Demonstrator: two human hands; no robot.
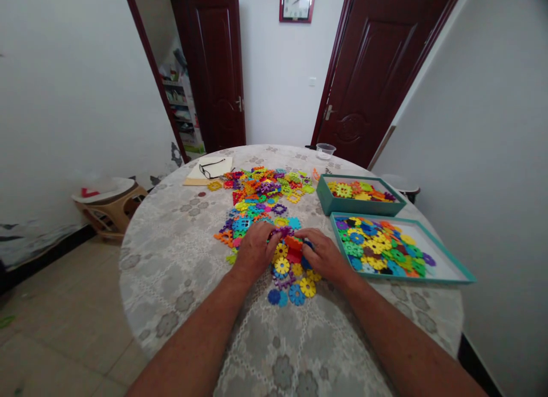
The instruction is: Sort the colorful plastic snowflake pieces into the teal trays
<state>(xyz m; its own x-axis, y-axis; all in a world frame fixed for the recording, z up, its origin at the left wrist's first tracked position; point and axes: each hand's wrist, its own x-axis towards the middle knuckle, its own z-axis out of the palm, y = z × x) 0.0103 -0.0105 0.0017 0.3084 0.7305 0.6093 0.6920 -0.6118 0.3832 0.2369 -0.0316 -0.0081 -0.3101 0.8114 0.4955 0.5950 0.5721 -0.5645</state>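
Both hands meet over a low pile of colourful plastic interlocking pieces at the near middle of the table. With thumb and fingers closed, my left hand [256, 249] grips the left side of a purple notched piece [283, 231]. My right hand [323, 253] has its fingers closed at the right end of an orange notched piece [293, 241], which adjoins the purple one. A red piece [294, 255] sits just below these; how the pieces join is too small to tell. Yellow flower-shaped discs [282, 265] and blue discs [296, 294] lie beneath and in front of my hands.
A larger heap of pieces [265, 185] spreads behind my hands. To the right stand a green box [362, 207] and its shallow lid [449, 260], both holding pieces. Eyeglasses [205, 171] rest on a notebook [222, 164] at back left. A clear bowl [326, 151] is at the far edge.
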